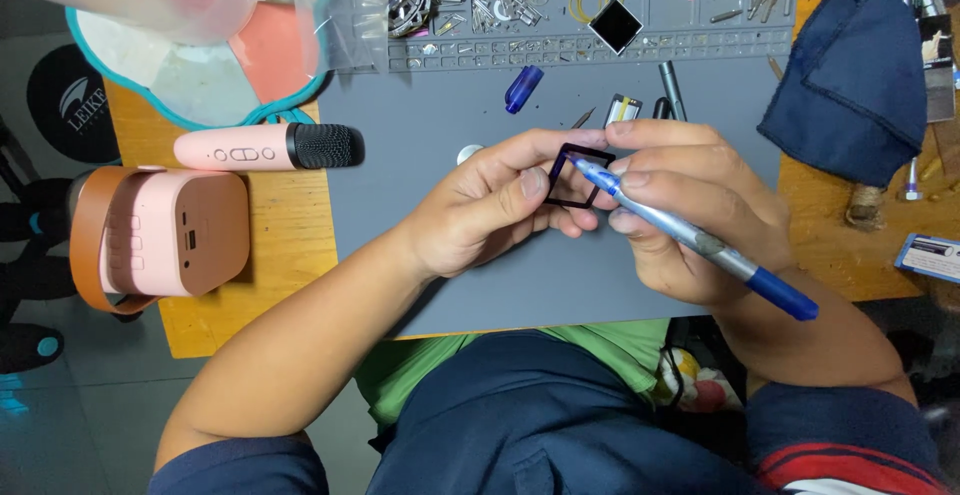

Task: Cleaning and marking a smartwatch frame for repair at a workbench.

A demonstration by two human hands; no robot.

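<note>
I'm looking at a wooden table carrying a grey work mat. Pink microphone, pink speaker and dark blue cloth sit on the wood; 1 blue cap lies on the mat.

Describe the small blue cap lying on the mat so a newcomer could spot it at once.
On the grey work mat, look just below the moulded parts tray along its far edge. The translucent blue plastic pen cap lies there tilted, left of the metal tools. It is the only glossy blue cylinder lying loose.

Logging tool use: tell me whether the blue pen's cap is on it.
No: the blue pen in the right hand shows a bare tip; the cap lies on the mat.
</note>
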